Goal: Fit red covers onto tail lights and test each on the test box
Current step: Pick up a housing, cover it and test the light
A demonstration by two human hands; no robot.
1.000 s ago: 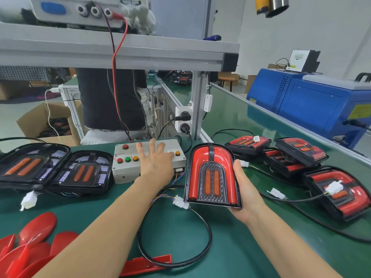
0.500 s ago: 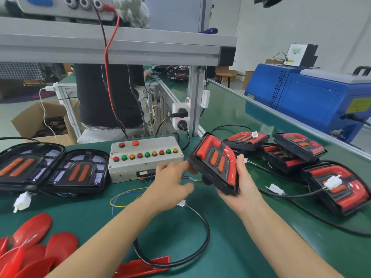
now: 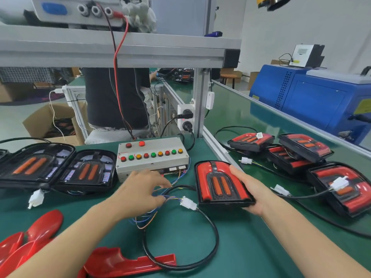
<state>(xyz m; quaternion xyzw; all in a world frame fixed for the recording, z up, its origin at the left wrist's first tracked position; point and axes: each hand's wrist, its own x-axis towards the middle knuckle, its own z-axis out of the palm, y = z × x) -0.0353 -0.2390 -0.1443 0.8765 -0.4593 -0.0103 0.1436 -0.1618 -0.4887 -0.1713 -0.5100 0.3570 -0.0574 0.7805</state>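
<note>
My right hand (image 3: 253,190) grips the right edge of a tail light (image 3: 217,183) with its red cover fitted, held low over the green table, face up. Its black cable (image 3: 215,239) loops toward me and ends in a white connector (image 3: 188,203). My left hand (image 3: 140,190) is blurred and pinches the coloured wires (image 3: 147,219) just left of that connector, in front of the grey test box (image 3: 152,163) with its row of buttons. Two uncovered tail lights (image 3: 60,169) lie at the left. Loose red covers (image 3: 40,229) lie at the near left.
Several covered tail lights (image 3: 305,147) with cables are piled at the right. An aluminium post (image 3: 198,105) with a power socket (image 3: 185,119) stands behind the box. A blue machine (image 3: 321,101) is at far right. A person in black (image 3: 114,97) stands behind the bench.
My left hand left the test box's top and came down to the wires in front of it. My right hand tilted the tail light, then lowered it flat toward the table.
</note>
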